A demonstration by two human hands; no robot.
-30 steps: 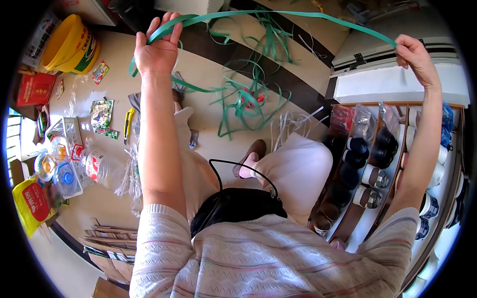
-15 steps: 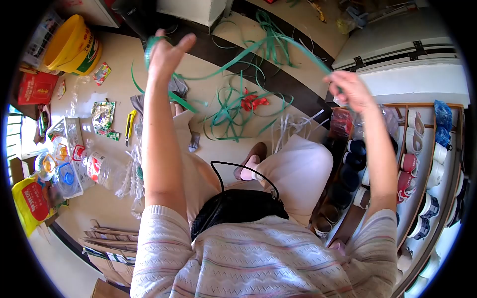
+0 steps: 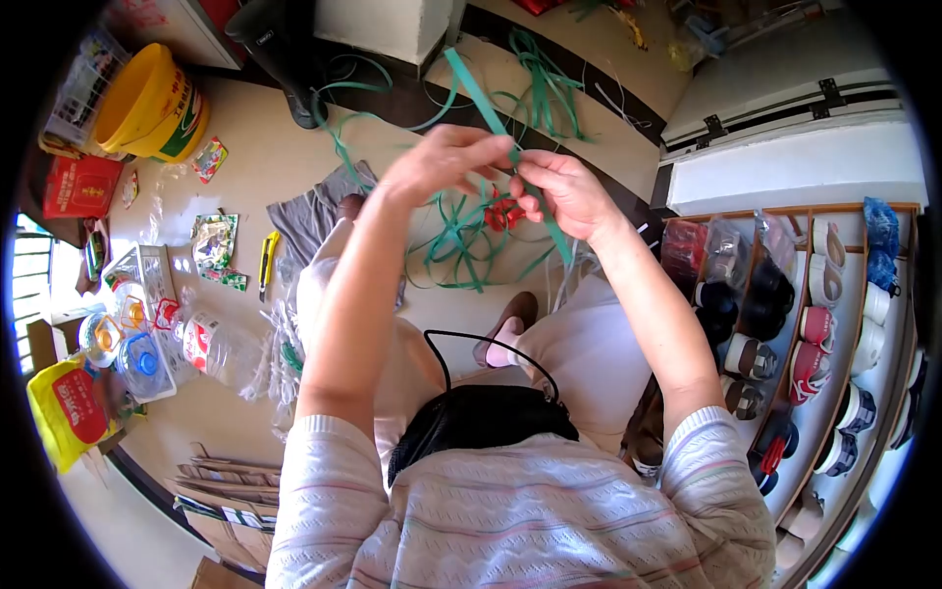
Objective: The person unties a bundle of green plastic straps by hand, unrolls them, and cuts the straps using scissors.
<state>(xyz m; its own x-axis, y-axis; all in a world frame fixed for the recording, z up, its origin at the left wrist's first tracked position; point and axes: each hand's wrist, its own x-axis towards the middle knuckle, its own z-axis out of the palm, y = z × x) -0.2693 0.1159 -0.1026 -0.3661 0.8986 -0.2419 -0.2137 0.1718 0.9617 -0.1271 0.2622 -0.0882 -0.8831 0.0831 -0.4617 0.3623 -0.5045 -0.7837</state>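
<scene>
My left hand (image 3: pixel 446 167) and my right hand (image 3: pixel 564 188) are close together in front of me, above the floor. Both pinch a flat green strap (image 3: pixel 475 90) where it passes between them. One end of the strap points up and away, and another part slants down past my right hand's fingers. Beyond and below my hands lies a loose tangle of green strap (image 3: pixel 459 240) with a red ribbon-like piece (image 3: pixel 503 213) in it. Another green bundle (image 3: pixel 543 86) rests farther off, across a dark floor stripe.
A yellow bucket (image 3: pixel 152 103), a yellow cutter (image 3: pixel 268 263), plastic bottles (image 3: pixel 211 342) and grey cloth (image 3: pixel 319 211) are on the left. A shoe rack (image 3: pixel 795 393) stands on the right. A black boot (image 3: pixel 278 59) is at the top, folded cardboard (image 3: pixel 231 491) at lower left.
My hands were wide apart with the green strap stretched between them, and have come together at the centre. The strap has left my left hand's palm and loose lengths now trail near the boot.
</scene>
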